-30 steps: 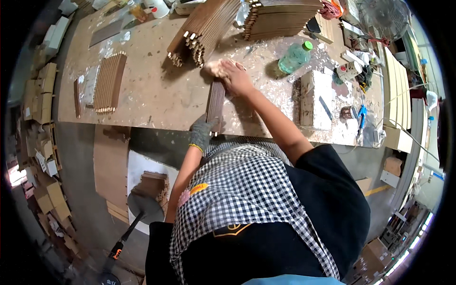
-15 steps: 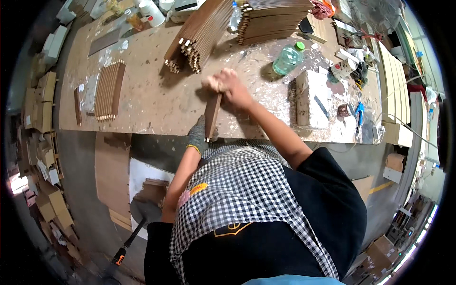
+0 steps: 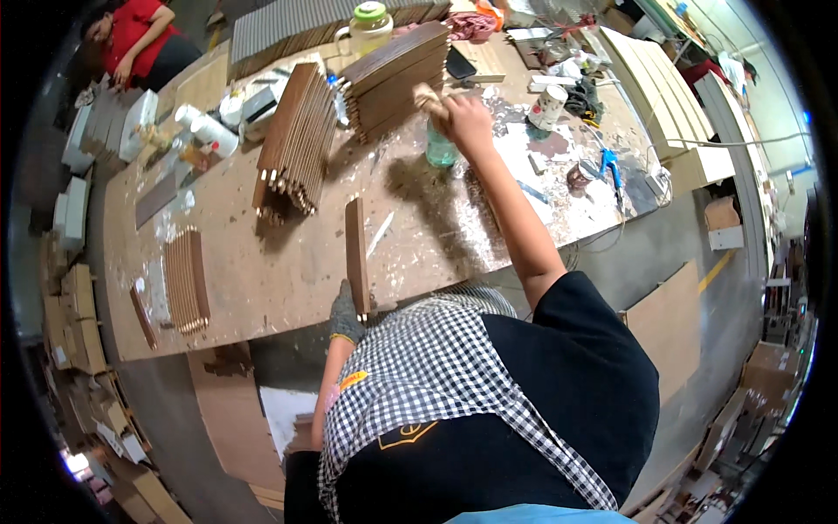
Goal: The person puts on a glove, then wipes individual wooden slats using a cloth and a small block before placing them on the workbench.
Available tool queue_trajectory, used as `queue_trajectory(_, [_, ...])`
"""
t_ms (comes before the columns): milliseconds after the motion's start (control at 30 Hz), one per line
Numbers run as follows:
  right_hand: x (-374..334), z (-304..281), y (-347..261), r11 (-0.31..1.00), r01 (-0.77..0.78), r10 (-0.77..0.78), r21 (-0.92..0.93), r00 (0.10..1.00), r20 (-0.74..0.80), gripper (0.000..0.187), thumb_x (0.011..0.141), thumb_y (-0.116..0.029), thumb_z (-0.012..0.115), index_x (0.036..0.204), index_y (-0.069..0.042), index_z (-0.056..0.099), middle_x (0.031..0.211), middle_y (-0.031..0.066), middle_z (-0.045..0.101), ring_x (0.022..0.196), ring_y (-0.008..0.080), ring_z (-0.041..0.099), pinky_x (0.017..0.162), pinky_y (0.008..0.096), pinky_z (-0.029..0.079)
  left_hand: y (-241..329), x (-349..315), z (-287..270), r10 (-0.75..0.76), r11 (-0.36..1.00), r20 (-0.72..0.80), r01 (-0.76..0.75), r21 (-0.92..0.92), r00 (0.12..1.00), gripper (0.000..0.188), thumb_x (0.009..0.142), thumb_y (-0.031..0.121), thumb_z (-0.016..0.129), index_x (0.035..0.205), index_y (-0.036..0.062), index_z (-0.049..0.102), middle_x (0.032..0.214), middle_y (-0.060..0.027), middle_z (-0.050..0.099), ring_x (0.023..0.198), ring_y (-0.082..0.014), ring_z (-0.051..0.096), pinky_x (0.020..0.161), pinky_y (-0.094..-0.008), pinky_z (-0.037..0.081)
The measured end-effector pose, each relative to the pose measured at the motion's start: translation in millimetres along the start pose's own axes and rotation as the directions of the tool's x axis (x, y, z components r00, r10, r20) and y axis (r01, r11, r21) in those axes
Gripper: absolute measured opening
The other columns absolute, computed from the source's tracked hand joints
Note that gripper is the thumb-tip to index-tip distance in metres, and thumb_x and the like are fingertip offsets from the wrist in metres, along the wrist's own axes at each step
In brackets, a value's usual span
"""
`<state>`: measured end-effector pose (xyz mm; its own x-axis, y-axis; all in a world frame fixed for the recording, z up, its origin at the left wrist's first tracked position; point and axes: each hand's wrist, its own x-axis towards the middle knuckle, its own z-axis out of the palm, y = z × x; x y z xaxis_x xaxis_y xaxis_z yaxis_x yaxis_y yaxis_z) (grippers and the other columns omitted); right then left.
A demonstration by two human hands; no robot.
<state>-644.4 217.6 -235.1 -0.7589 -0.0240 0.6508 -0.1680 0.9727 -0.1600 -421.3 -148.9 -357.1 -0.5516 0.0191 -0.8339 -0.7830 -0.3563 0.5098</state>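
My left hand [image 3: 344,313], in a dark grey knitted glove, grips the near end of a brown wooden slat [image 3: 355,253]. Pale dowel tips stick out of the slat, which points away from me over the table's near edge. My bare right hand [image 3: 465,124] is closed on a crumpled beige cloth [image 3: 428,99]. It is over the top of a clear bottle of green liquid [image 3: 441,150], hiding the cap; whether it touches the bottle I cannot tell. A thin white stick [image 3: 380,234] lies beside the slat.
Brown slats with pale dowels stand in two large stacks [image 3: 297,144] [image 3: 397,83] at the back. A smaller row [image 3: 186,284] lies at left. Right of my arm are a white cup [image 3: 547,106] and a blue air gun [image 3: 610,166]. A person in red [image 3: 140,39] is at far left.
My right hand has left the slat and moved up and right to the bottle, carrying the cloth. My left hand still holds the slat. The whole view has turned.
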Motion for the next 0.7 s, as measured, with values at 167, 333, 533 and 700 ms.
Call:
queue_trajectory(167, [7,9,18,0.982,0.047,-0.086,0.180,0.973,0.213,0.040,0.075,-0.015,0.073,0.111,-0.009,0.055,0.103,0.0128,0.056,0.093,0.0366,0.060,0.079,0.0459,0.052,6,-8,8,-0.027,0.996,0.023,0.029,-0.088,0.999,0.055,0.099,0.056,0.048,0.103,0.0030,0.063,0.073,-0.0123,0.064,0.057,-0.0252,0.062,0.050,-0.0391,0.054])
queue_trajectory(333, [18,-18,7,0.918,-0.011,-0.091,0.396,0.967,0.240,0.046,0.079,-0.015,0.071,0.118,-0.004,0.051,0.109,0.0188,0.056,0.103,0.0415,0.057,0.084,0.0458,0.050,-1,27,-14,-0.072,0.997,0.130,0.068,0.029,0.989,0.048,0.102,0.050,0.044,0.107,0.0057,0.062,0.083,-0.0112,0.065,0.070,-0.0243,0.064,0.060,-0.0389,0.056])
queue_trajectory(533, [-50,-36,26,-0.529,-0.476,0.612,0.703,0.360,0.704,0.041,0.095,-0.038,0.064,0.120,-0.006,0.062,0.102,0.0053,0.067,0.087,0.0169,0.065,0.072,0.0310,0.053,-3,29,-21,-0.020,0.993,0.138,0.004,0.114,0.990,0.047,0.102,0.048,0.044,0.109,0.0056,0.062,0.087,-0.0110,0.065,0.074,-0.0240,0.064,0.063,-0.0388,0.056])
queue_trajectory(700, [-48,-4,-14,-0.808,-0.081,0.431,0.583,0.593,0.681,0.037,0.096,-0.049,0.061,0.111,-0.015,0.063,0.096,0.0004,0.068,0.078,0.0142,0.067,0.066,0.0275,0.058,-6,25,-31,0.022,0.991,0.107,-0.036,0.129,0.994,0.046,0.103,0.047,0.044,0.111,0.0055,0.061,0.090,-0.0109,0.065,0.077,-0.0238,0.064,0.066,-0.0388,0.056])
